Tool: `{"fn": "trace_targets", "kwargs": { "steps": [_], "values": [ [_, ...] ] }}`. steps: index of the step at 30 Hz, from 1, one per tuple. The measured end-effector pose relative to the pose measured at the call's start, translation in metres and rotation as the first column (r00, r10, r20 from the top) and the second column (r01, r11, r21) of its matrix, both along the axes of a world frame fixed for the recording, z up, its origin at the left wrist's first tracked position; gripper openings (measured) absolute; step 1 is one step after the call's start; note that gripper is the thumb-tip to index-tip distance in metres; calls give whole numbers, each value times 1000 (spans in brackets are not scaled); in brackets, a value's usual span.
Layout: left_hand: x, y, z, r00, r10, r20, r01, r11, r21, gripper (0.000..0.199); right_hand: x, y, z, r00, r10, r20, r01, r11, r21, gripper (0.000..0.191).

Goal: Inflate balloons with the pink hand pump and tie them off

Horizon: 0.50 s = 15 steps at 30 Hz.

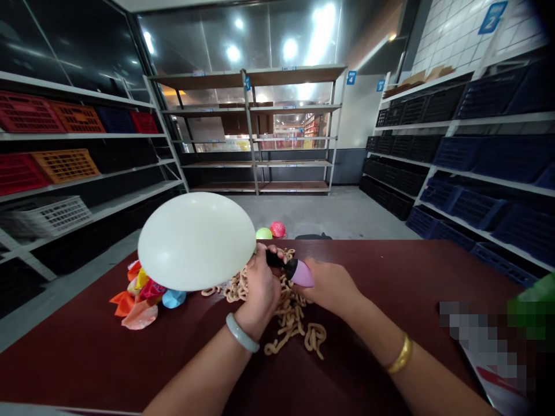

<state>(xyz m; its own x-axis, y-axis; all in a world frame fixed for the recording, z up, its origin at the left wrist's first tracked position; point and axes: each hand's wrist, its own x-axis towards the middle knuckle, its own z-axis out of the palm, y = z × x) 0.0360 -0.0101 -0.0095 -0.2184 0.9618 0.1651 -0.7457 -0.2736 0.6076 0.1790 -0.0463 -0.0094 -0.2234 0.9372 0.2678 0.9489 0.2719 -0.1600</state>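
White balloon point(197, 241) is clamped at its neck by left hand point(263, 283), lilac-black pump point(303, 274) by right hand point(332, 287); neck should be kept snug.

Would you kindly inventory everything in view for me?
Table: one, maroon, foreground
Large balloon: one, whitish, above table's left
Hand tool: one, black and purple, centre
Limp balloons: several, mixed, table left
Curled pieces: many, tan, table centre
Round things: two, green and red, beyond table
Dark thing: one, blackish, beyond table
Floor: one, grey, beyond table
Blurred things: count unclear, grey and green, table right
Shelving: three runs, mostly pale, left, back, right
Crates: many, mixed colours, side shelves
Signs: several, blue, right wall and shelving
Bracelets: two, pale and gold, wrists
Left hand: one, bare, at large balloon's neck
Right hand: one, bare, on hand tool
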Motion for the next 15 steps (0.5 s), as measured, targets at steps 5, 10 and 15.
{"fn": "trace_targets", "kwargs": {
  "steps": [5,10,15],
  "values": [
    [-42,19,15,997,70,44,-72,996,49,17,9,5,1,1000,-1,31,2,1000,-26,41],
    [-78,40,19,979,178,99,-180,984,10,14,23,12,2,997,25,67,-22,999,-47,38],
    [-64,39,12,984,141,110,-145,989,24,18,28,16,-2,994,16,108,-10,999,-49,37]
  ]
}}
